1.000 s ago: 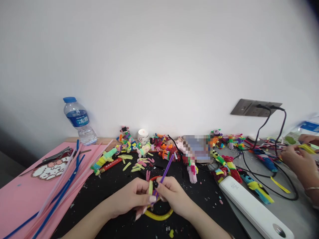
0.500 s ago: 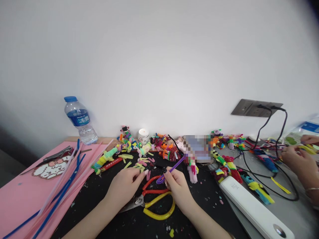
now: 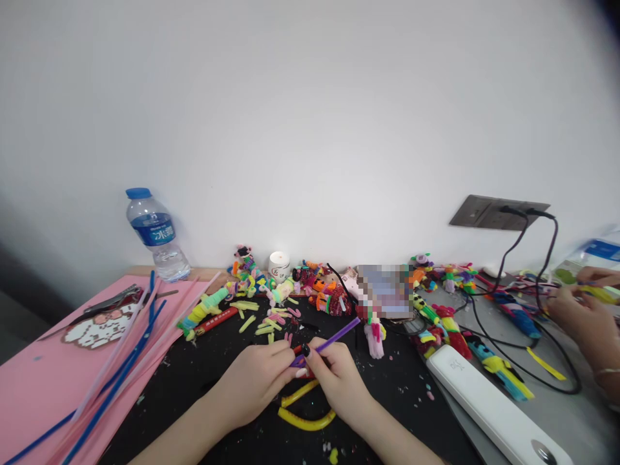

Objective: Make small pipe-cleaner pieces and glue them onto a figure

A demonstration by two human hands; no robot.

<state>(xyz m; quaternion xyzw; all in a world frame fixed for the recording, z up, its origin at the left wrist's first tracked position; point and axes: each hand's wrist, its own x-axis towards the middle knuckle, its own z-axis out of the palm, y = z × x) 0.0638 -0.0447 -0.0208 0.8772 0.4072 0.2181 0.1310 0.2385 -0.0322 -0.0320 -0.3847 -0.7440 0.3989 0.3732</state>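
Note:
A purple pipe cleaner point(image 3: 343, 332) runs up and to the right from between my hands, its lower end bent. My right hand point(image 3: 343, 381) pinches it between thumb and fingers. The fingertips of my left hand point(image 3: 254, 378) close on its bent lower end, and the two hands touch there. Under them, on the black mat point(image 3: 232, 439), lie scissors with one red and one yellow handle point(image 3: 310, 423); my hands hide the blades and most of the red handle. Short cut pieces of pink and light green pipe cleaner point(image 3: 266, 326) lie just beyond my left hand.
Pipe-cleaner dolls point(image 3: 334, 300) line the wall. Long blue pipe cleaners point(image 3: 126, 361) lie on pink sheets point(image 3: 43, 374) at left, near a water bottle point(image 3: 155, 232). A white device point(image 3: 494, 400), black cables point(image 3: 552, 349) and another person's hand point(image 3: 576, 316) are at right.
My left hand has moved right and my right hand slightly left and down, so they now meet. My left fingers have taken the bent end of the purple pipe cleaner.

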